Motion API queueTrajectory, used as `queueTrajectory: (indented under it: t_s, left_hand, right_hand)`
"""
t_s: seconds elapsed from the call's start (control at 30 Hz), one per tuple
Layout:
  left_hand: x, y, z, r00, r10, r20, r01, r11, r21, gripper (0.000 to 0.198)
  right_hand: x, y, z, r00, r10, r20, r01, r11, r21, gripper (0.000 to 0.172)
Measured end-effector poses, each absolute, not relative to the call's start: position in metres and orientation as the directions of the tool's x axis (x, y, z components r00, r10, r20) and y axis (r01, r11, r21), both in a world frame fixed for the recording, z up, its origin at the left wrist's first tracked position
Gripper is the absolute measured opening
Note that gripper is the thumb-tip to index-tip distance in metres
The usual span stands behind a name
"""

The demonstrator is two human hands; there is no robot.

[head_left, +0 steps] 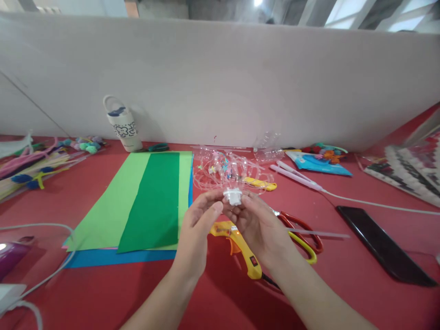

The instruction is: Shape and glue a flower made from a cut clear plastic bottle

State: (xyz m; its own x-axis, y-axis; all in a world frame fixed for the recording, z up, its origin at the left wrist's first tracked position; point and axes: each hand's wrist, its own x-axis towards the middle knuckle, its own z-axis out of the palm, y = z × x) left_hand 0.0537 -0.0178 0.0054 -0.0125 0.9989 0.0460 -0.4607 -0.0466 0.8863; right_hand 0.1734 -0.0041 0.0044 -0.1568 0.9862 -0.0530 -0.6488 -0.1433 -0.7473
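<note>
Both my hands meet above the red table and pinch the white neck of a clear plastic bottle piece. Its body is cut into thin curling strips that fan out away from me, with small coloured stars on them. My left hand grips the neck from the left with thumb and fingers closed. My right hand grips it from the right, fingers curled under it. A yellow glue gun lies on the table right beneath my hands.
Green and blue paper sheets lie to the left. Red-and-yellow scissors, a clear glue stick, a black phone and a yellow knife lie right. Pipe cleaners far left, a white bottle by the wall.
</note>
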Motion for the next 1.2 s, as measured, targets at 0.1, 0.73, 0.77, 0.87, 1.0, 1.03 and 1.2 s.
queueTrajectory:
  t_s: [0.1, 0.73, 0.77, 0.87, 1.0, 1.03, 1.2]
  left_hand:
    - [0.053, -0.013, 0.005, 0.04, 0.999, -0.018, -0.513, 0.036, 0.857, 0.018]
    - [0.062, -0.019, 0.009, -0.015, 1.0, 0.005, -0.472, -0.011, 0.881, 0.019]
    - [0.062, -0.021, 0.011, -0.058, 0.998, 0.033, -0.448, -0.056, 0.892, 0.019]
    - [0.066, -0.024, 0.015, -0.142, 0.988, 0.059, -0.442, -0.117, 0.89, 0.017]
    - [0.075, -0.028, 0.016, -0.185, 0.981, -0.058, -0.519, -0.047, 0.854, 0.022]
    - [0.078, -0.03, 0.017, -0.177, 0.978, -0.107, -0.554, -0.009, 0.832, 0.023]
    - [0.088, -0.044, 0.015, 0.0, 0.954, -0.298, -0.695, 0.214, 0.687, 0.019]
  right_hand:
    - [0.173, -0.002, 0.003, -0.23, 0.97, -0.082, -0.655, -0.217, -0.724, 0.012]
    - [0.185, 0.005, 0.009, -0.077, 0.989, 0.124, -0.603, 0.053, -0.796, 0.02]
    - [0.187, 0.006, 0.01, -0.008, 0.982, 0.188, -0.51, 0.157, -0.846, 0.02]
    - [0.193, 0.004, 0.014, 0.104, 0.915, 0.389, -0.11, 0.399, -0.91, 0.017]
    - [0.197, -0.002, 0.023, 0.103, 0.779, 0.619, 0.373, 0.547, -0.75, 0.013]
    - [0.198, -0.004, 0.025, 0.085, 0.739, 0.669, 0.448, 0.571, -0.688, 0.012]
    - [0.196, -0.009, 0.031, -0.002, 0.623, 0.782, 0.602, 0.626, -0.497, 0.014]
